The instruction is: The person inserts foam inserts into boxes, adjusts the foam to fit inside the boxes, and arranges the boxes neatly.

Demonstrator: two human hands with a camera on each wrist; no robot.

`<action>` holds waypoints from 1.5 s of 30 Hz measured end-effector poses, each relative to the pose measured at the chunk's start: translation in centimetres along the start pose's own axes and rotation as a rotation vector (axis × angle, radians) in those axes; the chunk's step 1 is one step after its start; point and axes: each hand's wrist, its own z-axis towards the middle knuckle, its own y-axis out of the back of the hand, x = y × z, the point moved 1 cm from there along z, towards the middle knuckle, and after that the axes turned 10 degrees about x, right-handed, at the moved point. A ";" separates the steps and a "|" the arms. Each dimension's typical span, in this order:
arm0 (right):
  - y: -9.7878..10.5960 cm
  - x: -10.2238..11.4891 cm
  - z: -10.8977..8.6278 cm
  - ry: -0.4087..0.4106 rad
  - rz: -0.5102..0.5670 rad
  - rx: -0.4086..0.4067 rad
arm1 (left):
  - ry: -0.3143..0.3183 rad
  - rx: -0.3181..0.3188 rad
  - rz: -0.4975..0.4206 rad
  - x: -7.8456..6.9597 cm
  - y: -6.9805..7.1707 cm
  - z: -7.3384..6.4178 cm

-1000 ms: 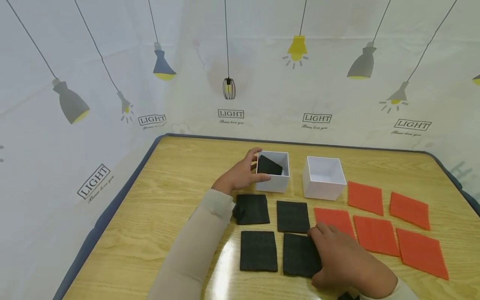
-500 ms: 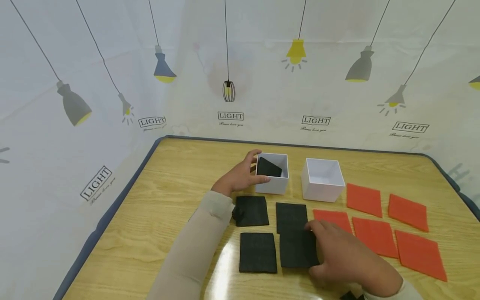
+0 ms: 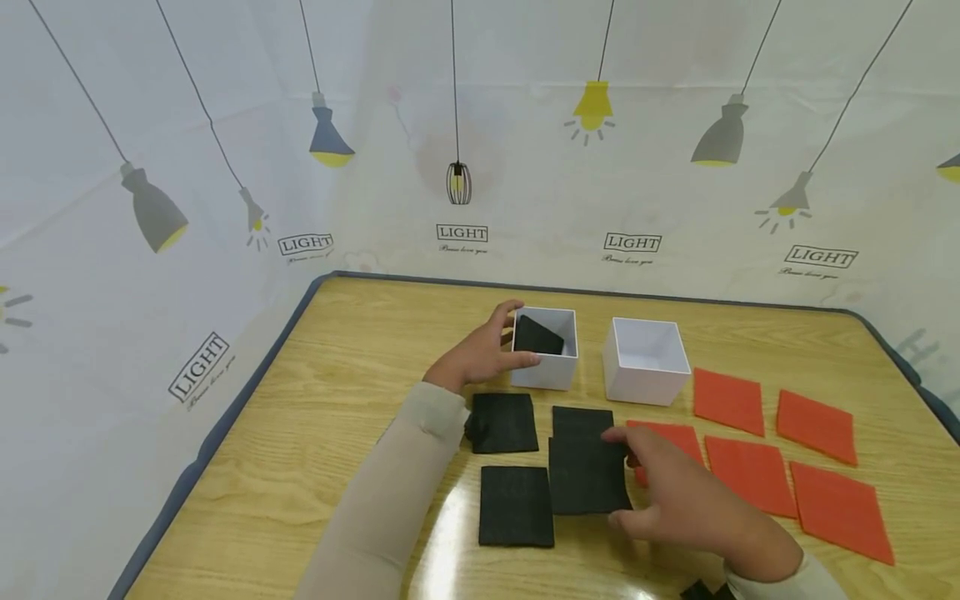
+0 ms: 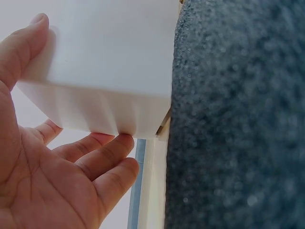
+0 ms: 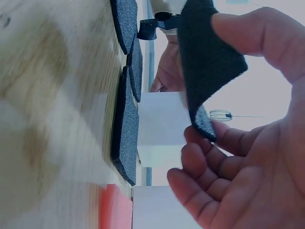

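My left hand [image 3: 474, 352] holds a white square box [image 3: 546, 372], thumb along its front wall and fingers at its left side. In the left wrist view these fingers touch the box [image 4: 109, 52]. A black foam square [image 3: 537, 336] leans inside it. My right hand [image 3: 671, 500] pinches another black foam square [image 3: 588, 477] by its right side, thumb below and fingers above. The right wrist view shows this held square [image 5: 207, 62] lifted off the table and bent at one corner. It partly hides a black square [image 3: 582, 419] lying behind it.
Two more black squares [image 3: 506, 422] lie flat at the left on the wooden table [image 3: 315, 400]. A second white box [image 3: 645, 379] stands right of the first. Several red foam squares [image 3: 750, 473] lie at the right. A printed curtain [image 3: 540, 167] hangs behind the table.
My right hand has lifted the near black square off the table and brought it slightly forward and left, over the one behind. The left hand stays on the box.
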 end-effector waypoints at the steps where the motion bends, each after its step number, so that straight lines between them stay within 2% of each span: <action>1: 0.0 0.0 0.0 0.012 0.022 -0.005 | 0.000 0.000 -0.002 0.0 0.0 0.0; 8: 0.1 -0.1 0.0 0.058 0.121 -0.029 | 0.004 0.004 -0.011 0.0 0.1 -0.2; 28: 0.5 -0.6 -0.1 0.133 0.157 -0.139 | -0.003 0.023 -0.007 0.0 0.0 0.4; 37: 1.7 0.3 0.4 0.143 0.132 -0.172 | 0.008 0.017 -0.002 0.0 0.2 0.1; 45: 2.6 1.1 1.2 0.195 0.150 -0.185 | -0.008 0.021 -0.018 0.1 0.2 -0.2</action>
